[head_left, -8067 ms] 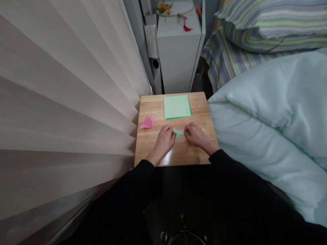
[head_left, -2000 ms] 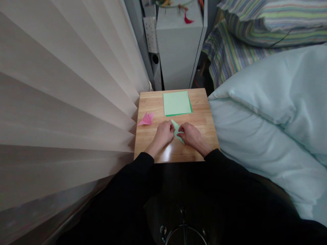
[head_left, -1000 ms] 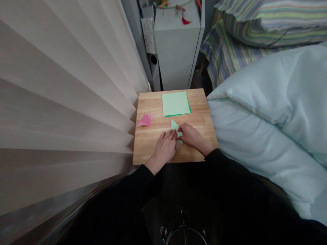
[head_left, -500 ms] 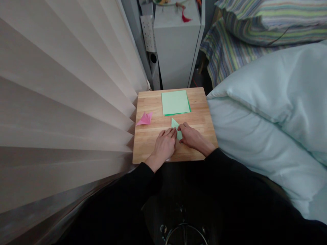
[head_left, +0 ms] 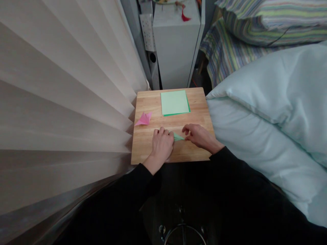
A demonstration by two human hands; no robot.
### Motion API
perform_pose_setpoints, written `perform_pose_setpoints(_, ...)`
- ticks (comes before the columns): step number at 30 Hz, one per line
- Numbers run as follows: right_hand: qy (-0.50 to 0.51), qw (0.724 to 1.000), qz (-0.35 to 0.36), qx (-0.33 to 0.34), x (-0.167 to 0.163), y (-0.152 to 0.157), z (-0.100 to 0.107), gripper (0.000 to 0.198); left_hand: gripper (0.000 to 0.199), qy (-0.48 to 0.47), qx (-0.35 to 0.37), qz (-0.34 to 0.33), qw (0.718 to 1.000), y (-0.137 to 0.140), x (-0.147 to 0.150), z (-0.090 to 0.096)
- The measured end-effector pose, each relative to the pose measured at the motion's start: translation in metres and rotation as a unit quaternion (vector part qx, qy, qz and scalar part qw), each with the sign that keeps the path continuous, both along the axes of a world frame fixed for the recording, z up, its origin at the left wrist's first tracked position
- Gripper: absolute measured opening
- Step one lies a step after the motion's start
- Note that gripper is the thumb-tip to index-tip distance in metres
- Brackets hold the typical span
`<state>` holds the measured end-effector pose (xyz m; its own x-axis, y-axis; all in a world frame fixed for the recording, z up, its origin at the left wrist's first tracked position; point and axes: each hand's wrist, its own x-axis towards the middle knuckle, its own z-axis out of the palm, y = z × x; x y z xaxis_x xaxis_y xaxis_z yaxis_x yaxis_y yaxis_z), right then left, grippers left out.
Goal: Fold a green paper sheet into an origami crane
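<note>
A piece of folded light green paper (head_left: pixel 178 137) lies low on the small wooden table (head_left: pixel 196 149), its pointed tip toward the right. My left hand (head_left: pixel 163 143) grips its left end with bent fingers, hiding that part. My right hand (head_left: pixel 199 136) is beside the tip, index finger and thumb apart; whether the thumb touches the paper I cannot tell. A folded pink paper piece (head_left: pixel 144 118) rests toward the table's left edge. Beyond my hands lies a stack of square green paper (head_left: pixel 175 102), light green on top with a darker sheet showing beneath.
A pleated pale curtain (head_left: pixel 76 102) hangs along the table's left side. Behind the table stands a white cabinet (head_left: pixel 176 54) with a red tassel (head_left: pixel 185 15) on top. Pale blue bedding (head_left: pixel 260 119) rises close on the right, with striped pillows (head_left: pixel 255 30) farther back.
The green paper has turned from slanting upright to lying sideways, tip rightward. My right hand has moved right and its fingers have spread; my left hand has shifted slightly left.
</note>
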<state>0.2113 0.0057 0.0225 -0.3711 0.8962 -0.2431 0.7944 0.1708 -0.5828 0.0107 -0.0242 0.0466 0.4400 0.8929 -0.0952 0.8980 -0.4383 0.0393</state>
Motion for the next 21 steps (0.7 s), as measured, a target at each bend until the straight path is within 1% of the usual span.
perform_pose_setpoints(2, -0.002, 1.000, -0.003, -0.007, 0.000, 0.001, 0.003, 0.018, 0.028, -0.024, 0.004, -0.036, 0.999, 0.004, -0.004, -0.001)
perform_pose_setpoints(4, -0.005, 1.000, -0.013, -0.012, 0.000, 0.001, 0.004, 0.013, 0.032, -0.044, -0.001, -0.079, 0.996, 0.009, -0.007, -0.005)
perform_pose_setpoints(6, -0.012, 0.999, -0.031, -0.016, 0.000, 0.000, 0.003, 0.011, 0.030, -0.044, -0.010, -0.085, 0.995, 0.012, -0.008, -0.009)
perform_pose_setpoints(10, -0.004, 0.997, -0.074, -0.019, -0.002, -0.002, 0.001, 0.006, 0.016, -0.055, -0.024, -0.014, 0.998, 0.015, -0.008, -0.016)
perform_pose_setpoints(12, 0.018, 0.995, -0.092, -0.024, -0.006, -0.004, 0.001, 0.008, 0.013, -0.091, -0.048, 0.025, 0.994, 0.015, -0.007, -0.017)
perform_pose_setpoints(14, 0.046, 0.993, -0.109, -0.029, -0.011, -0.004, 0.004, 0.009, 0.009, -0.154, -0.080, 0.070, 0.982, 0.017, -0.007, -0.017)
perform_pose_setpoints(16, 0.079, 0.988, -0.127, -0.031, -0.016, -0.005, 0.009, 0.007, 0.006, -0.250, -0.114, 0.122, 0.954, 0.019, -0.005, -0.015)
perform_pose_setpoints(18, 0.133, 0.980, -0.147, -0.028, -0.019, -0.006, 0.019, 0.009, 0.005, -0.369, -0.157, 0.158, 0.902, 0.021, -0.003, -0.010)
perform_pose_setpoints(19, 0.216, 0.960, -0.173, -0.036, -0.020, -0.007, 0.025, 0.012, 0.005, -0.428, -0.177, 0.165, 0.871, 0.022, -0.003, -0.006)
perform_pose_setpoints(20, 0.292, 0.938, -0.180, -0.044, -0.021, -0.009, 0.031, 0.015, 0.007, -0.479, -0.199, 0.161, 0.840, 0.022, -0.003, -0.001)
perform_pose_setpoints(21, 0.347, 0.921, -0.170, -0.050, -0.022, -0.011, 0.038, 0.020, 0.008, -0.517, -0.216, 0.153, 0.814, 0.021, -0.003, 0.005)
